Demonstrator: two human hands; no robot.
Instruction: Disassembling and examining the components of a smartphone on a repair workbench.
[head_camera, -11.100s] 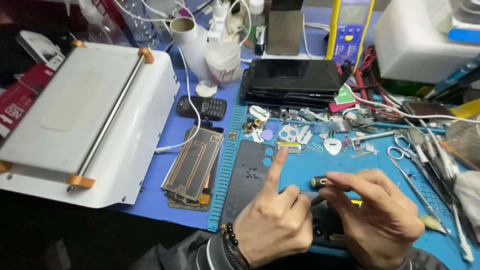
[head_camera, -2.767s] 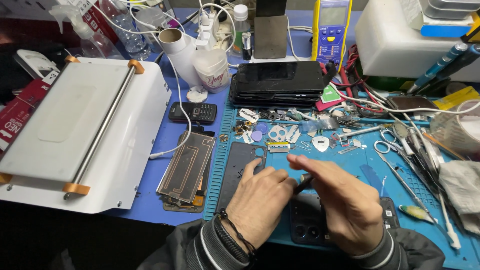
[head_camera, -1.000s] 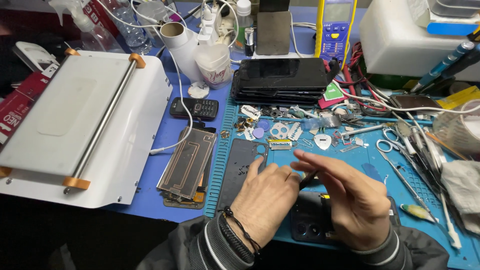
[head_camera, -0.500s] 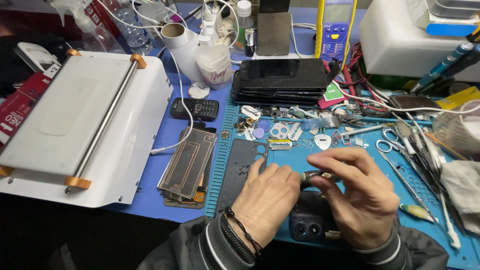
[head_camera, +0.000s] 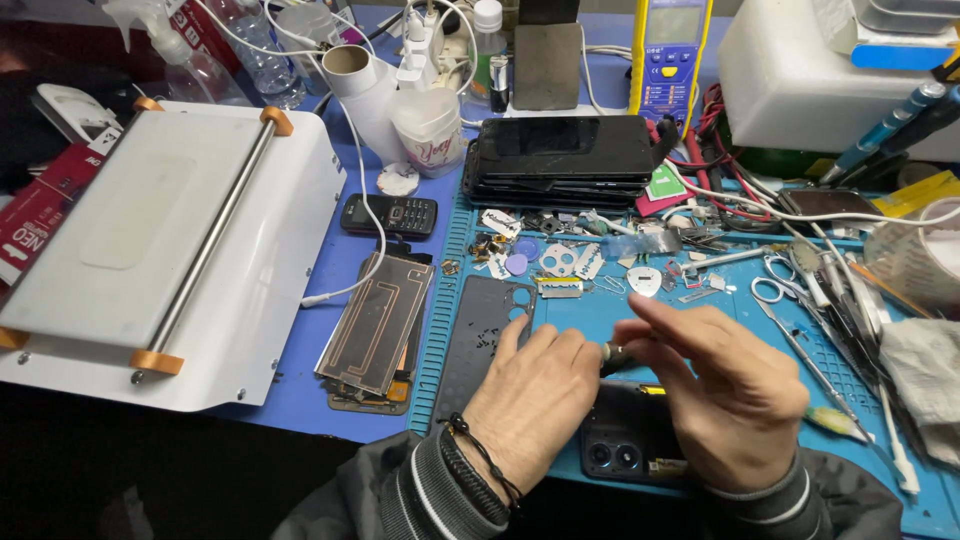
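a person's two hands work close together at the near edge of a blue repair mat (head_camera: 700, 320) on a crowded bench. the left hand (head_camera: 535, 395), with a dark braided band at the wrist, lies palm down with fingers curled, and it looks to be pressing on a dark phone (head_camera: 625, 450) that lies face down, its camera lenses showing at the near end between the two hands. the right hand (head_camera: 735, 395) is closed in a pinch around the small dark handle of a tool (head_camera: 612, 353), probably a precision screwdriver, held just above the phone; the tip is hidden behind the fingers. to do this step well, it seems wise to keep the tool upright, press lightly, and let the left hand steady the phone so nothing slips. just left of the hands lies a dark back cover (head_camera: 480, 335) with a camera cutout, and further left a stack of coppery coil sheets (head_camera: 375, 325). at the far left edge, a red flat box (head_camera: 35, 235) with white lettering is tucked beside a large white machine (head_camera: 160, 240). farther back stand a pale printed cup (head_camera: 428, 130), a yellow meter (head_camera: 672, 50) with a blue face, and a small green and white sticker (head_camera: 663, 183) beside a stack of dark phones (head_camera: 560, 160).
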